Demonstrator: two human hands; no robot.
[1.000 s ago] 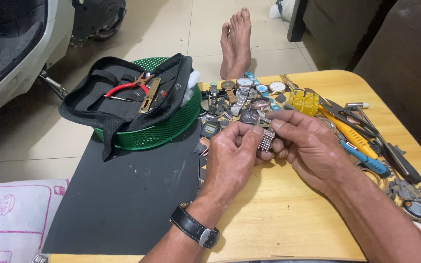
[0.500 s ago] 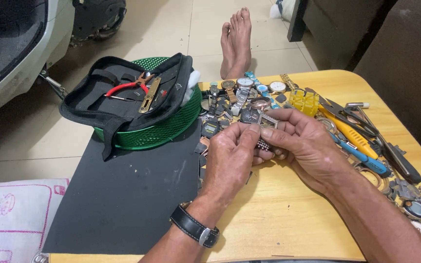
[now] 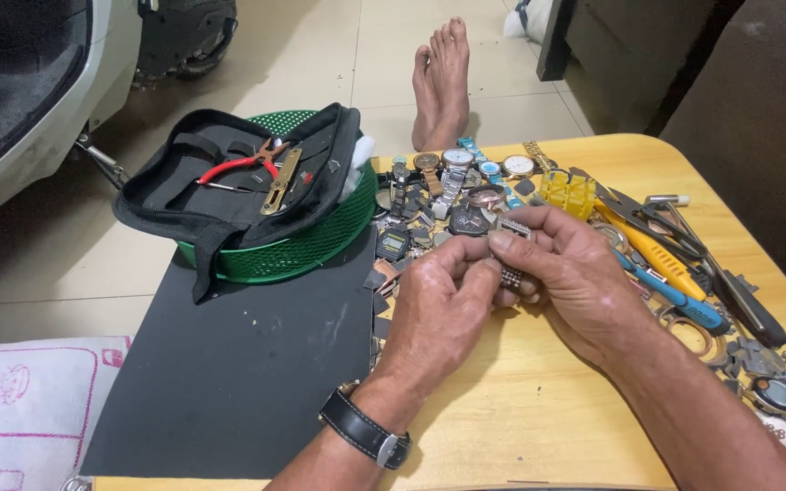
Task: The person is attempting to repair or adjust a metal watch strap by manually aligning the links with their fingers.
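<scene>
Both hands meet over the middle of a round wooden table [image 3: 539,418]. My left hand [image 3: 438,305], with a black-strapped wristwatch on its wrist, pinches one end of a metal watch bracelet [image 3: 511,273]. My right hand [image 3: 570,268] grips the same bracelet from the other side, thumb and fingers curled round it. Most of the bracelet is hidden between the fingers. Just beyond the hands lies a heap of watches and watch parts [image 3: 452,195].
A black mat [image 3: 247,373] covers the table's left part. A green basket [image 3: 307,245] holds an open black tool pouch [image 3: 238,177] with red pliers. Yellow and blue hand tools [image 3: 666,264] lie at the right. Bare feet [image 3: 443,77] rest on the tiled floor beyond.
The hands have shifted slightly on the bracelet, with the right hand's fingers turning it a little. Everything else stays where it was.
</scene>
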